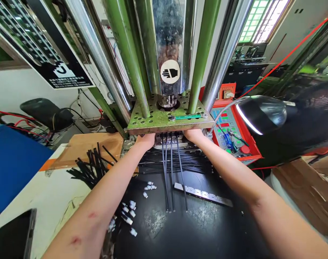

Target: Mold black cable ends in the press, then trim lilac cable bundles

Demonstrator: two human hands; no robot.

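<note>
Cardboard (109, 140) lies flat at far left; black strips (92, 162) bunched at its near edge, partly behind my left forearm. White plugs (132, 205) scattered on black table (185, 237), just right of that forearm. My left hand (147, 141) is in under the left part of the green plate (164, 121). Fingers hidden by plate; from here I can't tell if they're spread, pressed together or pinching. Four black cables (171, 165) come out from under plate between my hands and run toward me, tips on table. More cables lie crosswise behind them. Wrench (189, 117) flat on top of plate, right of ram (167, 100). My right hand (194, 135) is under plate's right part, fingers out of sight, so state unknown too. Metal bar (203, 194) slants across table, rightmost cable crossing near its left end. Red control box (251, 145) right of plate, lit lamp (263, 113) beside it.
</note>
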